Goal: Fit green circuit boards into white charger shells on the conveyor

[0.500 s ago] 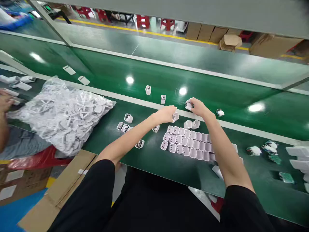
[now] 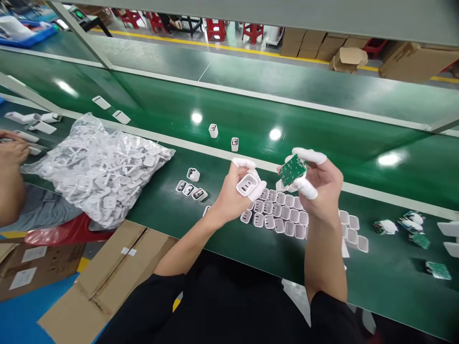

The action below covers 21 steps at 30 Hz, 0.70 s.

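Note:
My left hand (image 2: 234, 191), with white finger covers, is closed around a white plastic charger housing (image 2: 246, 185); its open end faces me and slots show inside. To its right, my right hand (image 2: 321, 184) pinches a green circuit board (image 2: 292, 170) between covered fingertips, raised above the bench and apart from the housing. Below both hands stand rows of empty white housings (image 2: 286, 212), partly hidden by my right hand and forearm. Several housings with parts inside (image 2: 189, 189) stand left of my left hand.
A clear bag of white plastic pieces (image 2: 118, 162) lies at the left, beside another person's hand (image 2: 12, 150). More circuit boards (image 2: 418, 229) lie on the bench (image 2: 387, 282) at the right. A cardboard box (image 2: 118, 267) stands below the front edge.
My left hand has drawn back toward me with the housing, its open end now in view. My right hand has lifted the circuit board from near the back strip and turned it up.

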Motion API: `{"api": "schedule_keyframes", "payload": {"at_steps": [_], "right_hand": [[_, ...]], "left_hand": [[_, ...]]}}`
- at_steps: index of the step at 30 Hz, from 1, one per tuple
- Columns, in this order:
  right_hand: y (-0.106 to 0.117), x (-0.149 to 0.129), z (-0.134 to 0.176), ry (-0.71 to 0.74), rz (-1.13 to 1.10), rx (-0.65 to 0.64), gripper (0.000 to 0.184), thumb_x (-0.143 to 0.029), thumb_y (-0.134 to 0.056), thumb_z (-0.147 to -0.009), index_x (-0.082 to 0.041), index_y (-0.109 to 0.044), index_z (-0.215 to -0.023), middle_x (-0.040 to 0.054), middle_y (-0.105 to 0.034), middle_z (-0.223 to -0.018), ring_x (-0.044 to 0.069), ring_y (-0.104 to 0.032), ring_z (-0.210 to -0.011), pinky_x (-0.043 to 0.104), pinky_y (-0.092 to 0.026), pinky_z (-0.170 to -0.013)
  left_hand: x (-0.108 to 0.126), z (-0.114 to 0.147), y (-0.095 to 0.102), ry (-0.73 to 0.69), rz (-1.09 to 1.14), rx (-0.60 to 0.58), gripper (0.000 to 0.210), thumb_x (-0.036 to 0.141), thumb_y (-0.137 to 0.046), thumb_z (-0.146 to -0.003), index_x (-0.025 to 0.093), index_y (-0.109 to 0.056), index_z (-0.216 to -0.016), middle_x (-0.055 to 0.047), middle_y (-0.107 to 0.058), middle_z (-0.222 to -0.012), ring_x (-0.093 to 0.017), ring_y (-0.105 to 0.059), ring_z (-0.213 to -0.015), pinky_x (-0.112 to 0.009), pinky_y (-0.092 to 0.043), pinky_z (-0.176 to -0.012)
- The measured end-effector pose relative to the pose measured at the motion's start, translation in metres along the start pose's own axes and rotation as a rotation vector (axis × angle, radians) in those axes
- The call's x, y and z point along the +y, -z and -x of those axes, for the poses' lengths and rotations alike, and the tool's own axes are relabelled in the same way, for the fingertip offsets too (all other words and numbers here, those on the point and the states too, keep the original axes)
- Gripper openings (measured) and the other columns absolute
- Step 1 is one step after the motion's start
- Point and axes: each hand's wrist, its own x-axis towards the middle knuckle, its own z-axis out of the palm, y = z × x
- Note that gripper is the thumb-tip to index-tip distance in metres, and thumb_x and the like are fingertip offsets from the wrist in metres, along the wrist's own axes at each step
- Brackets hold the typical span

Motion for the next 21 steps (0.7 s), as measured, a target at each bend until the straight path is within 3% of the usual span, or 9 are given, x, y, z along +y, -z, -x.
{"api": "schedule_keyframes", "payload": {"at_steps": [3, 5, 10, 13, 21], "right_hand": [[-0.021, -0.016, 0.009, 0.114, 0.002, -0.073, 0.051, -0.044, -0.105, -0.087, -0.038, -0.087, -0.134, 0.0054, -0.083, -0.114, 0.029, -0.087, -0.099, 0.051, -0.082, -0.09], [-0.029, -0.022, 0.011, 0.185, 0.004, -0.102, 0.05, -0.04, -0.103, -0.088, -0.036, -0.086, -0.135, 0.0066, -0.084, -0.115, 0.029, -0.087, -0.098, 0.05, -0.082, -0.088], [-0.034, -0.029, 0.019, 0.256, -0.047, -0.171, 0.061, -0.023, -0.105, -0.083, -0.034, -0.085, -0.139, 0.0072, -0.089, -0.124, 0.032, -0.087, -0.113, 0.053, -0.082, -0.091], [-0.034, -0.031, 0.027, 0.231, -0.045, -0.227, 0.068, -0.018, -0.108, -0.078, -0.032, -0.085, -0.141, 0.0068, -0.091, -0.127, 0.034, -0.088, -0.115, 0.054, -0.081, -0.095], [-0.04, -0.031, 0.037, 0.194, -0.06, -0.287, 0.068, -0.02, -0.106, -0.083, -0.035, -0.084, -0.146, 0.0055, -0.091, -0.134, 0.035, -0.089, -0.121, 0.054, -0.08, -0.096]], "left_hand": [[0.017, 0.015, 0.0, -0.097, -0.113, 0.001, 0.023, 0.022, -0.087, -0.1, 0.024, -0.065, -0.104, 0.002, -0.07, -0.095, -0.013, -0.068, -0.081, -0.029, -0.055, -0.076], [0.025, 0.02, 0.004, -0.156, -0.148, -0.02, 0.026, 0.02, -0.087, -0.099, 0.024, -0.061, -0.101, 0.002, -0.066, -0.094, -0.012, -0.065, -0.079, -0.029, -0.054, -0.075], [0.03, 0.026, 0.026, -0.227, -0.201, -0.236, 0.053, 0.021, -0.08, -0.1, 0.031, -0.043, -0.137, -0.004, -0.059, -0.119, -0.019, -0.068, -0.099, -0.034, -0.063, -0.083], [0.027, 0.028, 0.037, -0.329, -0.277, -0.314, 0.056, 0.027, -0.076, -0.107, 0.032, -0.037, -0.147, -0.008, -0.055, -0.13, -0.021, -0.066, -0.105, -0.039, -0.065, -0.086], [0.029, 0.026, 0.04, -0.432, -0.397, -0.256, 0.057, 0.034, -0.082, -0.108, 0.03, -0.049, -0.153, -0.008, -0.06, -0.127, -0.022, -0.067, -0.104, -0.038, -0.065, -0.086]]}}
